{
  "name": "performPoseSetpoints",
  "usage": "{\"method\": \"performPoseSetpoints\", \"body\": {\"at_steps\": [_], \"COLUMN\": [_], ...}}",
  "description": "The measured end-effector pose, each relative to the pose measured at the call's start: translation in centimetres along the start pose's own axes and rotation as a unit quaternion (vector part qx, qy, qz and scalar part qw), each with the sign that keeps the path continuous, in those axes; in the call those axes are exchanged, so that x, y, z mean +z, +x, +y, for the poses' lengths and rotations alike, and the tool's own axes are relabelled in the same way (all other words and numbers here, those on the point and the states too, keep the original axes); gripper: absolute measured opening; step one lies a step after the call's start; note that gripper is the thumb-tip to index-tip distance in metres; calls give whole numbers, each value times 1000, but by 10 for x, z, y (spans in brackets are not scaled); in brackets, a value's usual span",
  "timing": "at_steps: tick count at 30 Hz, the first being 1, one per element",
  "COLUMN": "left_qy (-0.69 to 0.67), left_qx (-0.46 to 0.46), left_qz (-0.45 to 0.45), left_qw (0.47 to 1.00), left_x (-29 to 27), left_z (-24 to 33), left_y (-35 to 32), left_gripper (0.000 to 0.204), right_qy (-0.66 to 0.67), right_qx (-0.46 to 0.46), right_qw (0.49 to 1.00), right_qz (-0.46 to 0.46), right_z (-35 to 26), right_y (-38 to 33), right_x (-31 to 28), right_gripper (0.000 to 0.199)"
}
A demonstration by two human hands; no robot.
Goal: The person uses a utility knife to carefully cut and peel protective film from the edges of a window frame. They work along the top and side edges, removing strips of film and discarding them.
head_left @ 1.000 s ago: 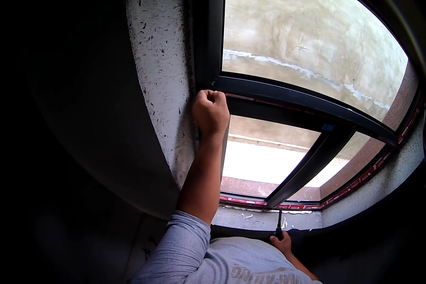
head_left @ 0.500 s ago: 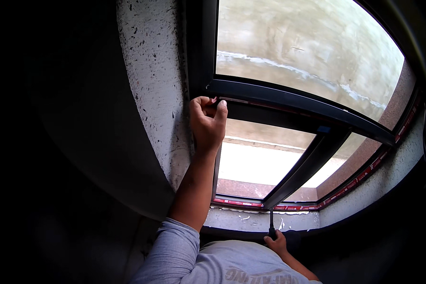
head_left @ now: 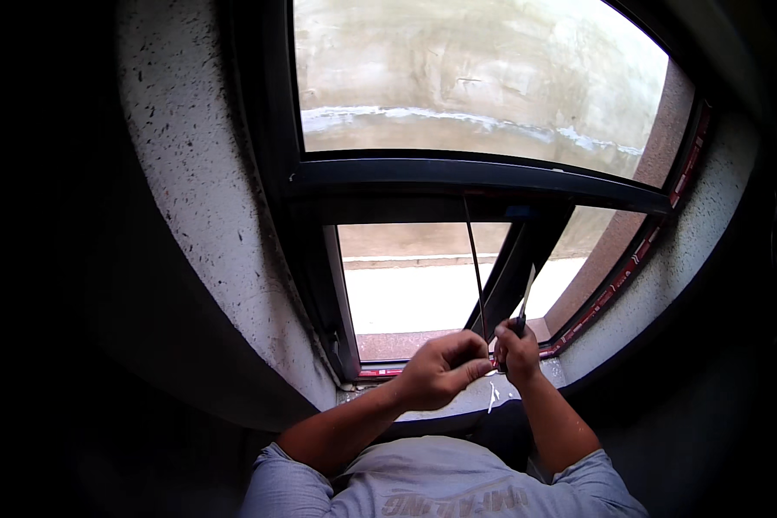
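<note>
My left hand (head_left: 445, 371) is closed, with thumb and fingers pinched on the lower end of a thin dark strip of film (head_left: 475, 259). The strip runs taut up to the underside of the dark window frame's crossbar (head_left: 457, 173). Just right of it, my right hand (head_left: 518, 356) is wrapped round the dark handle of a knife (head_left: 527, 293), whose narrow pale blade points up in front of the lower window. Both hands are close together above the sill.
Red printed film (head_left: 643, 250) lines the right and bottom edges of the frame. A rough speckled wall edge (head_left: 190, 173) curves along the left. Pale scraps (head_left: 492, 397) lie on the sill (head_left: 457, 403). A small blue patch (head_left: 518, 211) sticks under the crossbar.
My left hand has come down from the crossbar's left end, pulling the strip away from the frame. My right hand has raised the knife from below the sill. The view has shifted right.
</note>
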State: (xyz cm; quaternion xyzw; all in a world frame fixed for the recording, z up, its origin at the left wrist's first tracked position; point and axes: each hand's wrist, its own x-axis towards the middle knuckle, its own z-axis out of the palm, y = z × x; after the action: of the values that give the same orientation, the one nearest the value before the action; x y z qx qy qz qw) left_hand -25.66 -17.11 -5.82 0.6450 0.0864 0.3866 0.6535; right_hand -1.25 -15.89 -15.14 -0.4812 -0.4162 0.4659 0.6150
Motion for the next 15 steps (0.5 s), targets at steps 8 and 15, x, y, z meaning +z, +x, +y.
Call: {"method": "performPoseSetpoints", "body": {"at_steps": [8, 15], "left_qy": [20, 319], "left_qx": [-22, 3], "left_qz": [-414, -122], "left_qw": [910, 940], "left_x": [81, 56], "left_z": [1, -1], "left_y": [-39, -21], "left_gripper": [15, 21], "right_qy": [195, -43], "right_qx": [-7, -194], "right_qw": [981, 973], "right_qz": [-1, 114], "right_z": [-144, -145], "right_y": [108, 114], "right_x": [37, 10], "right_gripper": [36, 9]}}
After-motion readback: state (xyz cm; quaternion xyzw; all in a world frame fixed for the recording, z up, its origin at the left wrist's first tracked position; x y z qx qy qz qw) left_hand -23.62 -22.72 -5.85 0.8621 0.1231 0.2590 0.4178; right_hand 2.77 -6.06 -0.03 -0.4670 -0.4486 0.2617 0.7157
